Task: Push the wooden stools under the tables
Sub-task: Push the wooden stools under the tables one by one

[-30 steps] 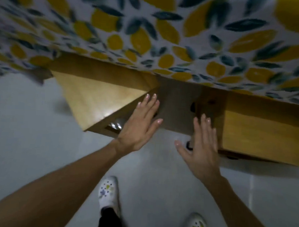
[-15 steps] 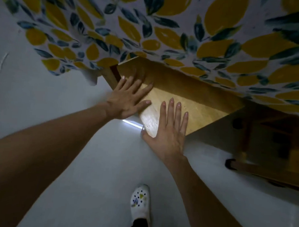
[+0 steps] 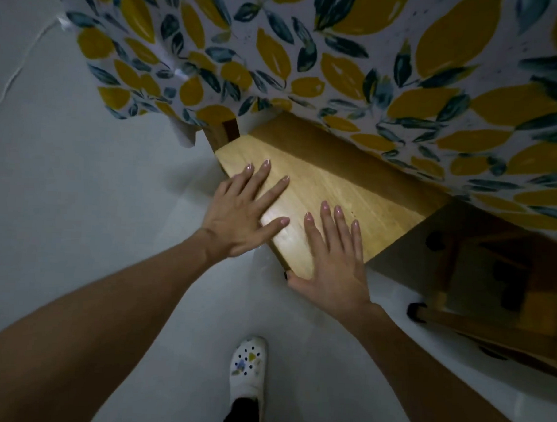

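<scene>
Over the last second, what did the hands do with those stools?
Both hands left the darker stool on the right and went to the pale wooden stool. The left hand and right hand now press flat on its seat, no grip. The lemon-print tablecloth covers both stools' far ends throughout.

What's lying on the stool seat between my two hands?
Nothing: in the head view, bare wood of the stool seat shows between the left hand and right hand.
</scene>
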A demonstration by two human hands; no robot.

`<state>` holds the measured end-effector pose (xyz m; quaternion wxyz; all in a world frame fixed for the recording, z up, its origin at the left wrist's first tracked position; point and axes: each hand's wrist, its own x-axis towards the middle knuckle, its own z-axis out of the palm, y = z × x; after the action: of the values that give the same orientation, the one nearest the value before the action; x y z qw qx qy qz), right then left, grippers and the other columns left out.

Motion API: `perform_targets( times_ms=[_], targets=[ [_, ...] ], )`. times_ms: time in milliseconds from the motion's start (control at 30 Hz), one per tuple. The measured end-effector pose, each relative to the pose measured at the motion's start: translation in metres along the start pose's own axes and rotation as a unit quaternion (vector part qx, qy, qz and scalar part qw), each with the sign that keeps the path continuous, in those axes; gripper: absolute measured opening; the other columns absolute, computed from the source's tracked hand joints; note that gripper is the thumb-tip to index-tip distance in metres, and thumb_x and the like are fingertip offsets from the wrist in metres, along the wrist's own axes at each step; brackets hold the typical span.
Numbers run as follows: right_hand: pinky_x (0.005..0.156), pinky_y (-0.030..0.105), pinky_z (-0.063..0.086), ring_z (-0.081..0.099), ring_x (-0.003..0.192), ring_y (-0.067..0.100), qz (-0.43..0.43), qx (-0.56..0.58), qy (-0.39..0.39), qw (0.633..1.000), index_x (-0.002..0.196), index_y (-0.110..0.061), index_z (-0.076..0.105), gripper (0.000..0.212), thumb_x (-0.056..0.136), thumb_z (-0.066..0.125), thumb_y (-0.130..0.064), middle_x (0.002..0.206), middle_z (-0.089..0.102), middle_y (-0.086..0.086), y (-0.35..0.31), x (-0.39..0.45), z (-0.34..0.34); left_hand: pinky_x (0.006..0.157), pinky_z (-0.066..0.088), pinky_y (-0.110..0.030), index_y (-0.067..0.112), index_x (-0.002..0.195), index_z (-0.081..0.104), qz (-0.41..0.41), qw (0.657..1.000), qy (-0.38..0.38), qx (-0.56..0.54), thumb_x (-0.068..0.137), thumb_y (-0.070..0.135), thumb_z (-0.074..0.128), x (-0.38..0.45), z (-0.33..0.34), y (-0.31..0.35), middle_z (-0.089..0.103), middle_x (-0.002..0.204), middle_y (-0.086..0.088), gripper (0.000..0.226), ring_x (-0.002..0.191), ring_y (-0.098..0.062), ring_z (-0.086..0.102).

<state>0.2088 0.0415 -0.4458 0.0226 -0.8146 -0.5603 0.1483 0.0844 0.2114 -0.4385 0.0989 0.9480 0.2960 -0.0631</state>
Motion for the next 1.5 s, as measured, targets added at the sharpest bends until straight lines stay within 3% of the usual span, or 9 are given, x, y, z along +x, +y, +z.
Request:
perform_targets(
  times_ms=[167,267,300,367,467,600,933,1300,1500],
  targets=[
    [0.118,0.053,0.001,-0.013,0.149,0.024,-0.147,-0.015,-0.063,0.987,0.154,-0.023,0.013,0.102,0.07,0.048,-0.067,0.163,-0.005,0.007,0.03,-0.017,-0.013,0.096,0.036,-0.045,0.035,0.151,0.01,-0.074,0.997,0.007,0.024,0.09,0.067,0.024,-0.064,0.011,0.023,0.022,0.158,-0.013,0.07,0.137,-0.036,0.033],
    [0.117,0.05,-0.009,-0.019,0.148,0.023,-0.188,-0.044,-0.075,0.978,0.154,-0.025,0.005,0.103,0.072,0.052,-0.066,0.162,-0.012,0.005,0.028,-0.023,-0.018,0.104,0.027,-0.046,0.035,0.15,0.015,-0.122,0.992,0.013,0.025,0.088,0.07,0.022,-0.095,0.019,0.033,0.031,0.154,-0.016,0.072,0.132,-0.037,0.039],
    [0.117,0.05,-0.011,-0.02,0.147,0.024,-0.175,-0.047,-0.067,0.981,0.154,-0.025,0.002,0.104,0.073,0.052,-0.067,0.162,-0.015,0.005,0.023,-0.027,-0.016,0.11,0.016,-0.048,0.037,0.15,0.014,-0.136,0.99,0.017,0.02,0.087,0.072,0.021,-0.1,0.02,0.033,0.029,0.154,-0.015,0.073,0.136,-0.037,0.034],
    [0.117,0.05,-0.013,-0.021,0.147,0.028,-0.119,-0.025,-0.05,0.991,0.154,-0.025,-0.004,0.105,0.077,0.047,-0.074,0.161,-0.019,0.009,0.009,-0.035,-0.008,0.113,-0.012,-0.05,0.042,0.149,0.006,-0.155,0.988,0.021,-0.001,0.083,0.077,0.021,-0.103,0.022,0.031,0.011,0.16,-0.013,0.077,0.146,-0.035,0.005],
    [0.118,0.053,-0.004,-0.013,0.149,0.029,-0.039,-0.015,-0.01,0.999,0.154,-0.027,-0.001,0.096,0.081,0.027,-0.083,0.162,-0.012,0.01,-0.005,-0.033,0.003,0.113,-0.015,-0.055,0.046,0.147,-0.008,-0.168,0.985,0.017,-0.034,0.078,0.083,0.017,-0.096,0.026,0.026,-0.019,0.159,-0.007,0.082,0.143,-0.031,-0.025],
    [0.119,0.053,0.002,-0.008,0.15,0.028,-0.029,-0.035,0.007,0.999,0.155,-0.029,0.005,0.094,0.08,0.022,-0.084,0.163,-0.005,0.008,-0.008,-0.016,0.006,0.115,-0.011,-0.056,0.047,0.146,-0.009,-0.162,0.986,0.011,-0.039,0.078,0.083,0.022,-0.083,0.024,0.015,-0.022,0.159,-0.004,0.082,0.142,-0.031,-0.028],
    [0.119,0.048,-0.008,-0.019,0.148,0.022,-0.011,-0.031,0.012,0.999,0.152,-0.037,-0.01,0.094,0.078,0.024,-0.085,0.162,-0.017,0.0,-0.007,0.067,-0.011,0.113,-0.014,-0.054,0.053,0.143,-0.011,-0.149,0.987,0.022,-0.05,0.077,0.085,0.02,-0.009,0.004,-0.035,-0.021,0.159,-0.001,0.08,0.143,-0.031,-0.025],
    [0.119,0.049,-0.005,-0.011,0.149,0.025,0.001,-0.029,0.019,0.999,0.152,-0.035,-0.008,0.096,0.078,0.024,-0.086,0.163,-0.008,0.004,-0.014,0.088,-0.01,0.113,-0.013,-0.058,0.05,0.144,-0.014,-0.115,0.992,0.004,-0.041,0.077,0.083,0.016,0.012,0.001,-0.06,-0.024,0.158,-0.003,0.08,0.142,-0.034,-0.027],
    [0.116,0.046,-0.014,-0.023,0.146,0.024,-0.002,0.016,-0.07,0.997,0.15,-0.037,-0.016,0.096,0.079,0.029,-0.084,0.161,-0.022,0.002,-0.015,0.091,-0.028,0.114,-0.011,-0.059,0.048,0.141,-0.024,-0.124,0.988,-0.095,-0.015,0.078,0.083,0.013,0.017,-0.013,-0.06,-0.034,0.154,-0.006,0.081,0.139,-0.037,-0.032]
  ],
)
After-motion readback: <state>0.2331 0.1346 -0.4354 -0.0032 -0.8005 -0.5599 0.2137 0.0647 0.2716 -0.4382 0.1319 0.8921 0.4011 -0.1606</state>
